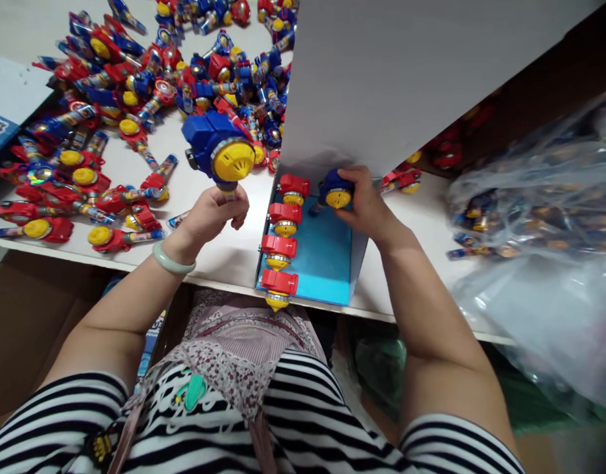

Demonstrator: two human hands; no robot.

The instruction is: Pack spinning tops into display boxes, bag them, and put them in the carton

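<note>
My left hand is closed round the stick of a blue toy with a yellow cone, held upright above the table left of an open box. My right hand grips another blue toy by its head, inside the box near its back wall. The box has a light blue bottom. Along its left side stands a row of several red toys with yellow cones. The stick of the toy in my right hand points down and left.
Heaps of red and blue toys cover the table on the left. The tall white lid rises behind the box. Clear plastic bags with toys lie on the right. A white and blue box sits at the far left.
</note>
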